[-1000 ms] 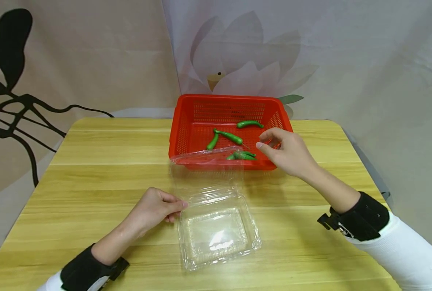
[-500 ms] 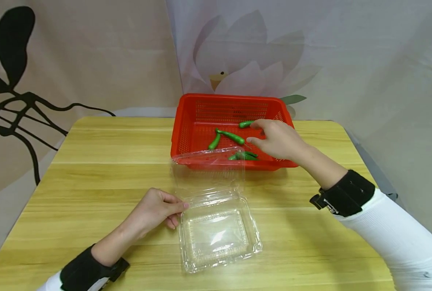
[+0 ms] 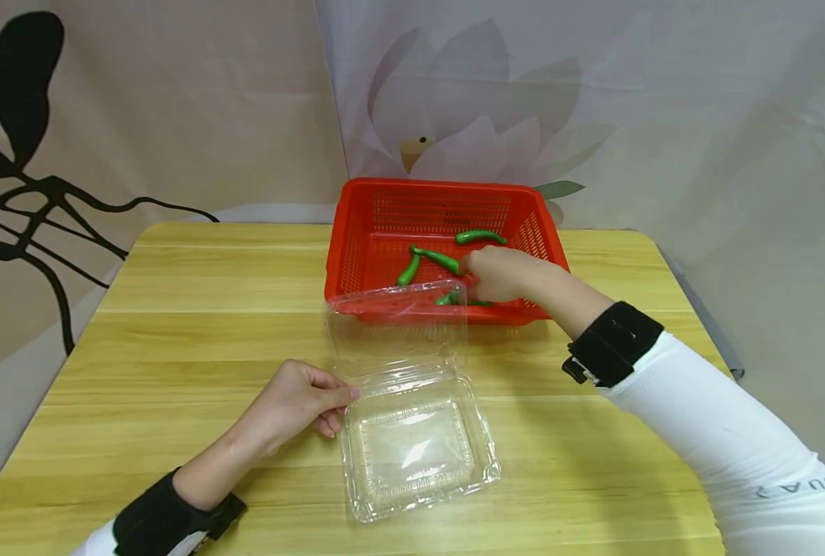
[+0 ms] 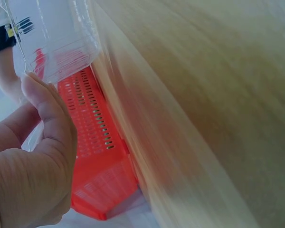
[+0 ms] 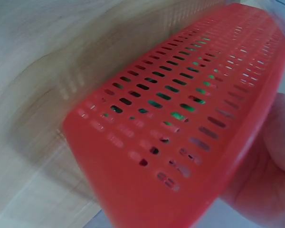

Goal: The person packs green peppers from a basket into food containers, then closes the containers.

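Observation:
In the head view my left hand pinches the left edge of a clear plastic clamshell box between thumb and fingers. The box lies open on the table, its lid tilted back and overlapping the basket's front. My right hand reaches down inside the red basket, low among green chili peppers. One pepper lies behind the hand, another to its left, more near the front wall. The right fingertips are hidden, so I cannot tell whether they hold a pepper.
The wooden table carries the box and the basket. Behind it hangs a printed cloth backdrop. In the right wrist view the basket's perforated wall stands between the camera and the peppers.
My right hand first moved left over the pepper at the back, then came forward and down into the basket among the nearer peppers. My left hand and the box have stayed in place.

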### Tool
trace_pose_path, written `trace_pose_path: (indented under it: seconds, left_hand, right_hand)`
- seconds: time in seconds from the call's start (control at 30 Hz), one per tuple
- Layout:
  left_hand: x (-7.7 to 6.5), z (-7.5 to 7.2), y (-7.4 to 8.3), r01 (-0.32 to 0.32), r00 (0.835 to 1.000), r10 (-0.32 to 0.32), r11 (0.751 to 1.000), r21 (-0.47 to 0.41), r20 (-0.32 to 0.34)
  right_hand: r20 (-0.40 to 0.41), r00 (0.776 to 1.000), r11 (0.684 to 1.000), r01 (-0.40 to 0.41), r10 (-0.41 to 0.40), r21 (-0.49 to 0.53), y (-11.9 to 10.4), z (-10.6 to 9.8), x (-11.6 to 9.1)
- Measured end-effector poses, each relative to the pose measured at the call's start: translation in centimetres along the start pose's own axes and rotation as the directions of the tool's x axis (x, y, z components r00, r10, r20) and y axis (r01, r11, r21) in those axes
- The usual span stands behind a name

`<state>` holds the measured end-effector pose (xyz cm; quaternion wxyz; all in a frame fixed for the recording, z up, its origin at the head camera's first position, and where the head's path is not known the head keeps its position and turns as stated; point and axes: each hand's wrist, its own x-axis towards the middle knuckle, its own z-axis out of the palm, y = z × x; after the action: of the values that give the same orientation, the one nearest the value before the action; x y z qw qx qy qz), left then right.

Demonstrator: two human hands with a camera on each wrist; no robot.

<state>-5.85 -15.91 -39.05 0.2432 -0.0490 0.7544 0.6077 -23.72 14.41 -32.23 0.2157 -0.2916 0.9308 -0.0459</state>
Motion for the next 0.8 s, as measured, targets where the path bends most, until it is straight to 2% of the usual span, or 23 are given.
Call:
trace_pose_path:
  seconds: [0.3,0.6,0.8]
  left_hand:
    - [0.0,0.1,-0.1,0.003,1.000,-0.003,1.000,-0.002,-0.023]
    - [0.0,0.2,0.0,-0.008,0.999,0.008,1.000,0.001,-0.033]
    - [0.0,0.2,0.0,-0.005,1.000,0.006,1.000,0.010,-0.030]
  right_hand:
    - [0.116,0.992,0.999,-0.047,0.046,0.000,0.1,0.2,1.2]
    - [0.137,0.990,0.999,-0.020,0.026,-0.046,0.1,0.5,2.0]
    - [0.117,0.993,0.995,-0.007,0.019,-0.104,0.0,0.8,2.2]
